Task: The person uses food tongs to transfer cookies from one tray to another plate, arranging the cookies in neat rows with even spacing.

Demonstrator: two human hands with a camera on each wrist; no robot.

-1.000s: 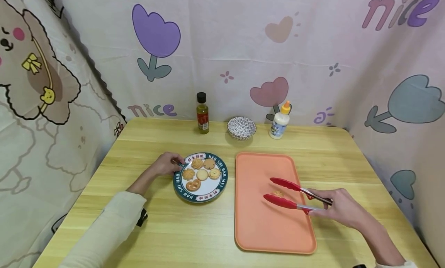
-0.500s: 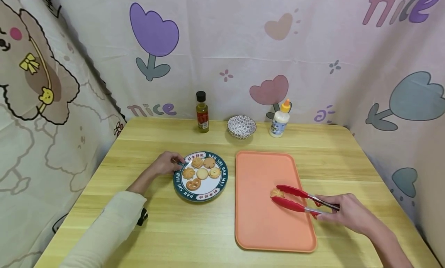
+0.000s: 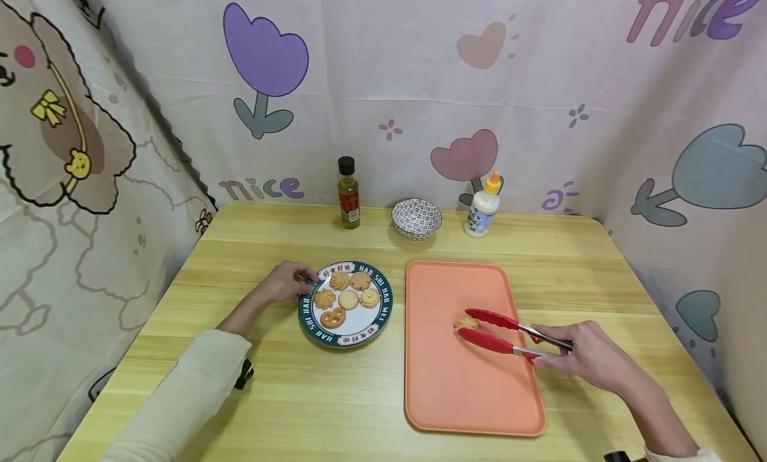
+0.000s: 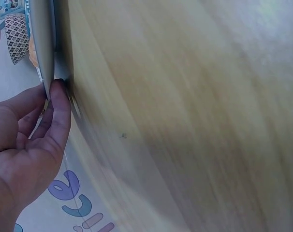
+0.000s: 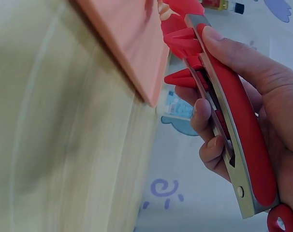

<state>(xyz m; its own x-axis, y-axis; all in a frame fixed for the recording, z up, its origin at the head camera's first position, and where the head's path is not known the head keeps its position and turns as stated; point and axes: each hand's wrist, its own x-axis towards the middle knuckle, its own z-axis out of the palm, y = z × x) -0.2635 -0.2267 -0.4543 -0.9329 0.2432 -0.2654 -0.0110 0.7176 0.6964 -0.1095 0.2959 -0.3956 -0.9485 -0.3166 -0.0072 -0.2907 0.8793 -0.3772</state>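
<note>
On the left, my left hand (image 3: 289,282) pinches the rim of a round plate (image 3: 361,321) with a green lettered border. The plate carries several cookies, among them a pretzel-shaped one (image 3: 333,317). In the left wrist view the plate (image 4: 42,38) shows edge-on, gripped between thumb and fingers of the hand (image 4: 33,150). On the right, my right hand (image 3: 593,357) grips red-tipped metal tongs (image 3: 487,341). A golden cookie (image 3: 465,323) lies between the tong tips over the orange tray (image 3: 461,395). The right wrist view shows the fingers (image 5: 203,118) wrapped round the tongs (image 5: 243,130).
Along the table's back stand a dark-capped oil bottle (image 3: 349,194), a small patterned bowl (image 3: 416,220) and a white squeeze bottle (image 3: 482,208) with an orange tip. Behind the wooden table (image 3: 335,402) hangs a printed cloth (image 3: 371,56).
The tongs first drew back rightward and toward me, then moved left and away again. The cookie between their tips has shifted left and away over the tray. My left hand and the plate stayed put.
</note>
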